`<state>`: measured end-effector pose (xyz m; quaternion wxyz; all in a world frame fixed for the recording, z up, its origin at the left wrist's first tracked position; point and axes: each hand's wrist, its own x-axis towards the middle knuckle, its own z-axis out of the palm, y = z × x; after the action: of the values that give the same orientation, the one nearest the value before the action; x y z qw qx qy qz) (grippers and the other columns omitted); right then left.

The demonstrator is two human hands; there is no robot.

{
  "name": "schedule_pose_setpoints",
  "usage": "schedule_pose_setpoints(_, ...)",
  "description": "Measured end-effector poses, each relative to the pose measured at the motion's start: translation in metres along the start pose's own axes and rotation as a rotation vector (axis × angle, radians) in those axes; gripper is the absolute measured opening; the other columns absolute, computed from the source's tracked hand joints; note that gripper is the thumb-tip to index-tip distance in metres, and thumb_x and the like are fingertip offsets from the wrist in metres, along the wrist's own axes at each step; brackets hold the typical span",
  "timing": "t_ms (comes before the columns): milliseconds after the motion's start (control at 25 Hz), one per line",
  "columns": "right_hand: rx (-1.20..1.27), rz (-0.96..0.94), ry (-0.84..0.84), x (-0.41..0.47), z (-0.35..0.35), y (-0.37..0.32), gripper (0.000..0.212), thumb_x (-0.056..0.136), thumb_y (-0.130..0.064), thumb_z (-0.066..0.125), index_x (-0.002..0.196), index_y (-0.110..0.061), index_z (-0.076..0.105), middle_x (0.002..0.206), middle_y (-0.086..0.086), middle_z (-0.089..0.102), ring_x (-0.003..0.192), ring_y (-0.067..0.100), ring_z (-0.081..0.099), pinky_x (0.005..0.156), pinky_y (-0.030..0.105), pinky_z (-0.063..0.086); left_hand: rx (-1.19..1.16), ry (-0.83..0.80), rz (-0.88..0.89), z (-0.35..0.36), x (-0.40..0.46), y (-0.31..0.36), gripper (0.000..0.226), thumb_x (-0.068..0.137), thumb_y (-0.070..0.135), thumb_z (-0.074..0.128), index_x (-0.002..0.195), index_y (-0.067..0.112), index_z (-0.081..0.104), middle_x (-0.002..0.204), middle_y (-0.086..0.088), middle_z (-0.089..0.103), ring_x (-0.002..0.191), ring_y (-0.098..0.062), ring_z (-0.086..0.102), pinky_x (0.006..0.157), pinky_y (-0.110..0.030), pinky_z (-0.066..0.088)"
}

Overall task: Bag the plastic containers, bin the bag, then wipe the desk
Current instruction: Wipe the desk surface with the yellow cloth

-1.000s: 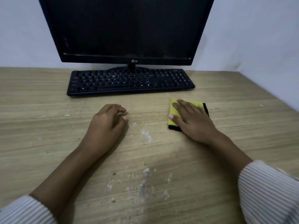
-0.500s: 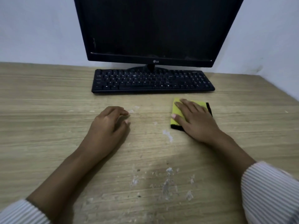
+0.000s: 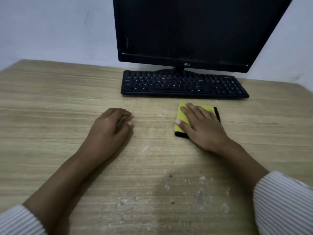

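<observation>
A folded yellow cloth [image 3: 181, 118] with a black edge lies on the wooden desk [image 3: 50, 116] just in front of the keyboard. My right hand [image 3: 201, 126] lies flat on top of it, fingers spread, pressing it to the desk. My left hand [image 3: 110, 131] rests on the desk to the left of the cloth, fingers curled loosely under, holding nothing. White crumbs and smears [image 3: 199, 195] dot the desk near the front, and a small white fleck [image 3: 145, 148] lies between my hands. No plastic containers, bag or bin are in view.
A black keyboard [image 3: 184, 85] sits behind my hands, with a dark LG monitor [image 3: 194, 31] standing over it against the white wall. The desk runs wide to the left, and its right edge meets the wall.
The view has swung left, so monitor and keyboard now sit further right in frame. Both hands keep their pose, and the cloth stays under my right hand, closer to the keyboard.
</observation>
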<state>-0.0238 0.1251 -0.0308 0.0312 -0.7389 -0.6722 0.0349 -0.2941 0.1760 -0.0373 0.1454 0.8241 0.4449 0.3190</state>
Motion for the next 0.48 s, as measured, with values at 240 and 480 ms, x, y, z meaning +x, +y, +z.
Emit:
schedule_pose_setpoints(240, 0.038, -0.357, -0.023, -0.019, 0.012, -0.092, 0.067, 0.092, -0.065, 0.010, 0.152, -0.036, 0.001, 0.161, -0.013, -0.007, 0.147, 0.007, -0.008, 0.119, 0.039, -0.007, -0.020, 0.016, -0.003, -0.007, -0.006, -0.001, 0.030, 0.091, 0.021, 0.058, 0.120, 0.011, 0.060, 0.120, 0.000, 0.058, 0.107, -0.010, 0.053, 0.086, -0.015, 0.034)
schedule_pose_setpoints(480, -0.001, -0.144, -0.042, 0.010, 0.004, -0.060, 0.068, 0.090, -0.066, 0.007, 0.152, -0.036, 0.004, 0.162, -0.012, -0.005, 0.148, 0.010, -0.003, 0.120, 0.041, -0.002, 0.057, 0.000, -0.034, -0.029, -0.018, -0.028, 0.032, 0.091, 0.026, 0.056, 0.121, 0.015, 0.059, 0.123, 0.001, 0.057, 0.112, -0.012, 0.052, 0.090, -0.021, 0.035)
